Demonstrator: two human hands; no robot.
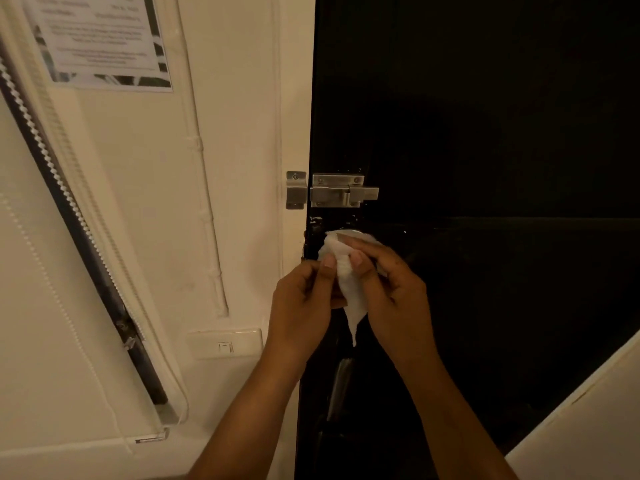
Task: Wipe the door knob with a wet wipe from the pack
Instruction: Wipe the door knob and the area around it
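Door knob: round silver metal door knob (349,233), near the left edge of the black door (485,133), just below the bolt; only its upper rim shows above the wipe and the fingers.
Wet wipe: crumpled white wet wipe (346,275), pressed against the front of the knob, its lower end hanging in a thin point between the two wrists.
Left hand: left hand (301,306), fingers curled closed, thumb and fingertips pinching the wipe's left edge.
Right hand: right hand (391,289), fingers bent around the wipe's right side, thumb tip pressed on the cloth, fingertips up against the knob.
Forearms: both bare, rising from the bottom of the view and meeting at the knob.
Bolt: brushed steel sliding bolt (341,194) screwed to the door above the knob, with its steel keeper plate (295,189) on the cream door frame just beside it.
Wall: cream wall (145,202) left of the door, bearing a white light switch (225,342) near the left wrist and a printed paper notice (100,39) at top, text too blurred to read.
Blind: white slatted blind (41,271) running down the far left.
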